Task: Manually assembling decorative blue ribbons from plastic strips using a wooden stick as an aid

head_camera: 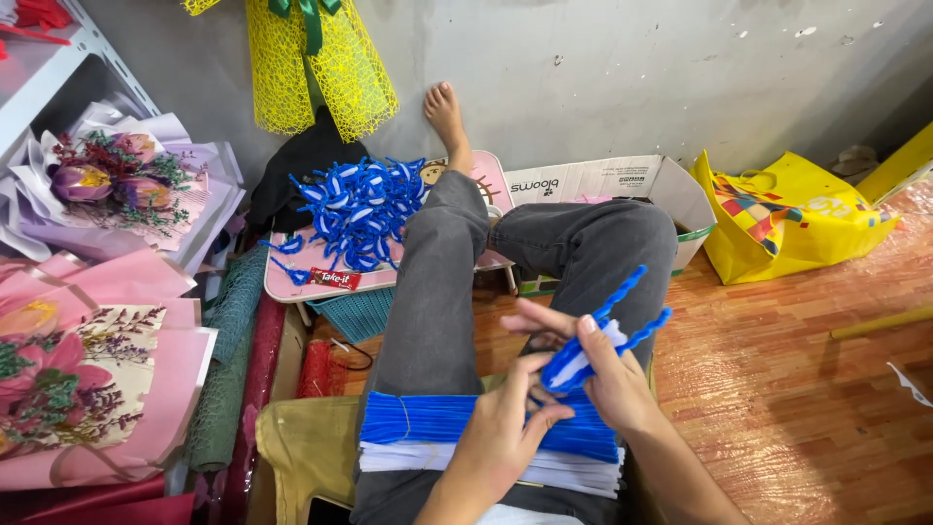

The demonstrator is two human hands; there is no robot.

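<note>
My left hand point(502, 429) and my right hand point(598, 365) meet above my lap, both gripping a blue and white pipe-cleaner petal point(595, 340) whose two blue ends stick up to the right. Under my hands, a bundle of straight blue and white pipe cleaners point(428, 437) lies across my thighs. My grey-trousered leg stretches forward onto a small pink table point(292, 277), where a pile of finished blue and white petals point(360, 209) lies.
Pink-wrapped flower bouquets point(87, 379) are stacked at the left, with another bouquet point(117, 180) behind. A yellow mesh wrap point(321, 68) hangs on the wall. An open cardboard box point(622, 185) and a yellow bag point(787, 214) stand at the right on a wooden floor point(797, 389).
</note>
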